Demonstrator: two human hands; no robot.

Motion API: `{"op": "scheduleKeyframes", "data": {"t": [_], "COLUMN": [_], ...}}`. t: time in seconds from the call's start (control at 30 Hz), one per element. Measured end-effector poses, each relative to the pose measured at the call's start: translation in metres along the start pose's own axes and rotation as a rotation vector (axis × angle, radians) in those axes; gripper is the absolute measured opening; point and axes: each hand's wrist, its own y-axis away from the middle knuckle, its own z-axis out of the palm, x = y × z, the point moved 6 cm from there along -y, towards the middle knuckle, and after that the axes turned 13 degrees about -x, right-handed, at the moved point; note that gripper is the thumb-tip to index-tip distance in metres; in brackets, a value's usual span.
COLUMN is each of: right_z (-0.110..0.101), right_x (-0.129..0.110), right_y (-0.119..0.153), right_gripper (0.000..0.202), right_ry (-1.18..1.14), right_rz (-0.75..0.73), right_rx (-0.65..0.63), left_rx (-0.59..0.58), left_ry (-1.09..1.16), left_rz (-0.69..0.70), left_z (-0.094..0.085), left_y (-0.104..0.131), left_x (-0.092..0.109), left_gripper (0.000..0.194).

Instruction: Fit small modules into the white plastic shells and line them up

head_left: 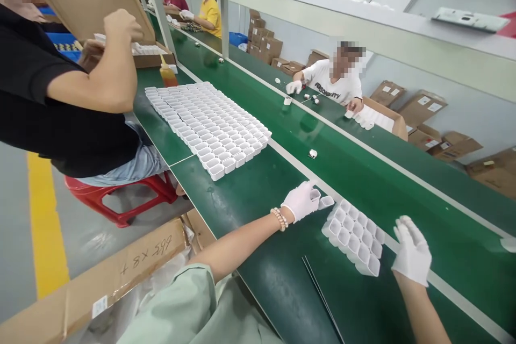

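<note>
My left hand (300, 201), in a white glove with a beaded bracelet at the wrist, has its fingers on a small white cup (315, 195). Another white cup (326, 202) lies tilted just to the right of it. A block of white cups (355, 236) stands in rows between my two hands. My right hand (411, 250), also gloved, is raised beside that block over the belt's edge, fingers extended and nothing visible in them. Below the block, dark tweezers (322, 298) lie on the green table (278, 279).
A large array of white cups (209, 123) covers the table at the left. A small white part (313, 154) sits on the green belt (363, 188). One person sits at the left, another works across the belt. An open carton (92, 279) stands below left.
</note>
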Motion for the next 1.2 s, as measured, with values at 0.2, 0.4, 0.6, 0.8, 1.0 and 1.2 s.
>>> {"op": "scheduleKeyframes", "data": {"t": [0.2,0.4,0.6,0.8,1.0,1.2], "right_z": [0.075,0.181,0.206,0.186,0.183,0.188], "right_x": [-0.031,-0.009,0.012,0.023,0.011,-0.017], "right_y": [-0.103,-0.177,-0.189,-0.188,-0.188,-0.166], "right_gripper": [0.036,0.029,0.033,0.03,0.033,0.026], "right_ry": [0.235,0.367,0.472,0.55,0.561,0.485], "right_rz": [-0.022,0.04,0.02,0.053,0.04,-0.007], "right_rx": [-0.323,-0.567,-0.672,-0.76,-0.723,-0.734], "left_rx": [-0.002,0.03,0.056,0.078,0.095,0.143], "left_ry": [-0.039,-0.078,-0.12,-0.123,-0.121,-0.13], "left_rz": [0.097,0.175,0.174,0.133,0.078,0.186], "left_z": [0.003,-0.004,-0.008,-0.002,0.003,-0.002], "left_y": [0.0,0.003,0.002,0.003,0.004,0.014], "left_x": [0.009,0.018,0.022,0.019,0.008,0.02], "left_gripper": [0.037,0.02,0.023,0.017,0.016,0.023]}}
